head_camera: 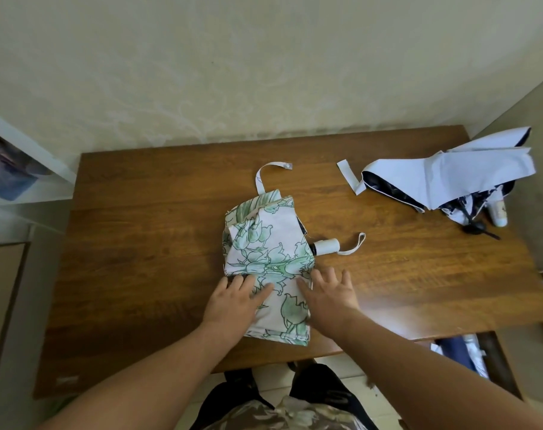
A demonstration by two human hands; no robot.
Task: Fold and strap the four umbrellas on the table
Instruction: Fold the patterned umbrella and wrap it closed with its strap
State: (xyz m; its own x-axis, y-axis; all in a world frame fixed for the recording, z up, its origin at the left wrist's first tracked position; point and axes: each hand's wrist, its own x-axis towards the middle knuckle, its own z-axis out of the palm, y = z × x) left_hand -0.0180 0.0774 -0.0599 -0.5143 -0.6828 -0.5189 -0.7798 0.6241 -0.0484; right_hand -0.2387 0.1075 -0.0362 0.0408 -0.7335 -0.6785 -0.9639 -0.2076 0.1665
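Observation:
A white umbrella with green flower print (268, 249) lies collapsed in the middle of the wooden table (139, 243). Its white handle (326, 246) with a wrist loop points right, and its strap (268, 173) with a snap curls away at the far end. My left hand (236, 301) lies flat on the near left part of the fabric. My right hand (329, 293) presses with straight fingers on the fabric's near right edge. A second, pale blue umbrella (447, 178) lies loose and unstrapped at the far right, its strap (349, 176) stretched out to the left.
A wall runs along the table's far edge. White shelving (21, 169) stands at the left. Some items sit in an opening (462, 352) below the table's near right edge. The table's left half holds nothing.

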